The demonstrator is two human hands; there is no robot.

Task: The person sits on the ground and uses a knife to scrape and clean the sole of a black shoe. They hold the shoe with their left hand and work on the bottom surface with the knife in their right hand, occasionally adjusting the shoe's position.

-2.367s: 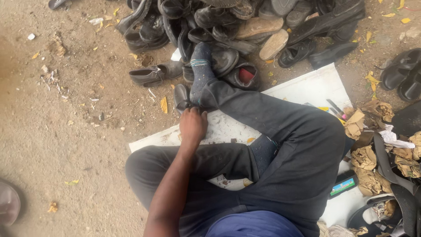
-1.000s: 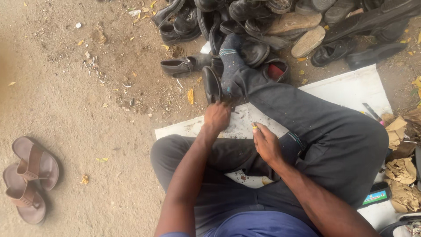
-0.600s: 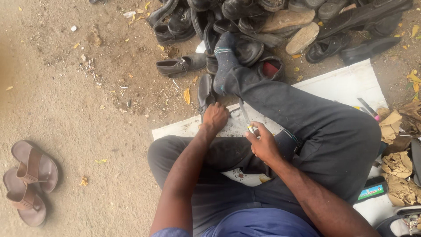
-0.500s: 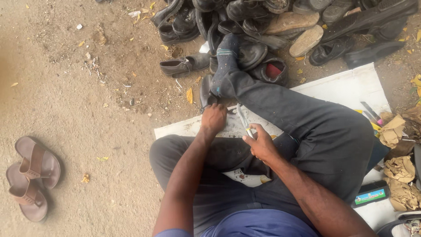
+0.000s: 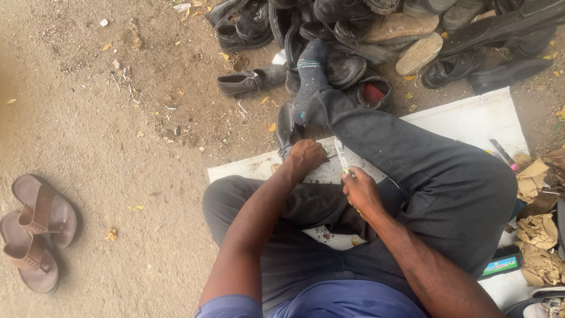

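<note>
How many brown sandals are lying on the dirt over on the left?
2: one brown sandal lies nearer the seated person, the other sandal just below and left of it, side by side on the dirt ground. None look hidden.

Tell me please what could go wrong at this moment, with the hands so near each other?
1. The right hand holds a thin pointed tool close to the left hand, which grips the dark shoe; a slip might cut the fingers.
2. The work lies against the trouser leg, so the tool could catch the cloth.

Brown sandals (image 5: pixel 35 229) on dirt, black shoe pile (image 5: pixel 376 35) beyond
</note>
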